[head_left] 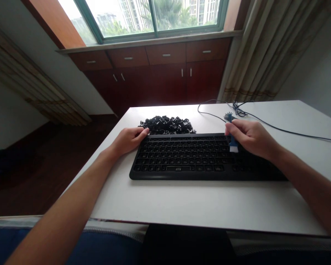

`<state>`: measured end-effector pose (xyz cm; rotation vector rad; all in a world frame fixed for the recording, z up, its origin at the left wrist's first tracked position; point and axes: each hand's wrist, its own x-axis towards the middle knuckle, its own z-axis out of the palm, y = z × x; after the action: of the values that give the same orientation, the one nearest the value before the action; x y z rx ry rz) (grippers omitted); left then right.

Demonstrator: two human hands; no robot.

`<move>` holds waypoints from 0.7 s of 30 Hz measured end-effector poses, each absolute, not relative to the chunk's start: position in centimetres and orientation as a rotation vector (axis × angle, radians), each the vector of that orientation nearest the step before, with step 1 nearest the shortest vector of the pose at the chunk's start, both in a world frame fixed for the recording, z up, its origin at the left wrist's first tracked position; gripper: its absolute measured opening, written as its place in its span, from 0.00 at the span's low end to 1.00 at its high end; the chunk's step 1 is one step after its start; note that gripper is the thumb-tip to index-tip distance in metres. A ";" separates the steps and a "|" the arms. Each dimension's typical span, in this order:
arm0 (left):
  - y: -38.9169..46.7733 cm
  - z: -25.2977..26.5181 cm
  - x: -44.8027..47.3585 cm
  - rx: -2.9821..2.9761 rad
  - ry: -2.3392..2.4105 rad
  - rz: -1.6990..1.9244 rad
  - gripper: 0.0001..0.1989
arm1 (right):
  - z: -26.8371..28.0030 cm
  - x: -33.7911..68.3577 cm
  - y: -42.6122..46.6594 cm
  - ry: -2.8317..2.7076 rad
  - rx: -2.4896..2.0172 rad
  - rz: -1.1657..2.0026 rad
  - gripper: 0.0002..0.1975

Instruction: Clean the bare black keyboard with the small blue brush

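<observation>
A black keyboard with its keycaps removed lies across the white table. My left hand rests on the keyboard's far left corner, fingers flat against it. My right hand grips a small blue brush with white bristles, and the bristles touch the keyboard's right part. A pile of black keycaps sits just behind the keyboard, close to my left hand's fingertips.
A black cable coils behind my right hand and runs off to the table's right edge. Dark wood cabinets stand under a window beyond the table. Curtains hang at the right. Dark floor lies to the left.
</observation>
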<state>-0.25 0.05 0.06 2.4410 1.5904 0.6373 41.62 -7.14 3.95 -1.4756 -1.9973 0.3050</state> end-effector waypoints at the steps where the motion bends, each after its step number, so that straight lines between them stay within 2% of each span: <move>1: 0.0 0.1 -0.2 2.439 1.592 0.638 0.23 | 3.8 41.6 -7.1 -1.976 -1.486 0.239 0.18; 6: 0.0 0.1 -0.2 2.441 1.593 0.645 0.23 | 3.8 41.7 -7.0 -1.792 -1.466 -0.078 0.16; 10: 0.0 0.1 -0.2 2.434 1.597 0.642 0.23 | 4.0 41.7 -7.1 -1.851 -1.464 -0.018 0.16; 13: 0.0 0.1 -0.2 2.427 1.609 0.640 0.23 | 4.4 42.1 -7.2 -1.868 -1.401 0.233 0.16; 18: -0.1 0.1 -0.2 2.423 1.617 0.622 0.22 | 6.3 43.7 -7.6 -2.246 -1.180 1.079 0.16; 20: -0.1 0.1 -0.2 2.426 1.622 0.616 0.23 | 6.7 44.2 -7.7 -2.392 -1.157 1.221 0.15; 21: -0.1 0.1 -0.2 2.429 1.623 0.613 0.23 | 6.6 44.4 -7.6 -2.423 -1.167 1.165 0.15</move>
<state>-0.21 -0.07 0.08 2.4289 1.6228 0.6129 44.38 -7.60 6.63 -1.1670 -2.4231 1.1650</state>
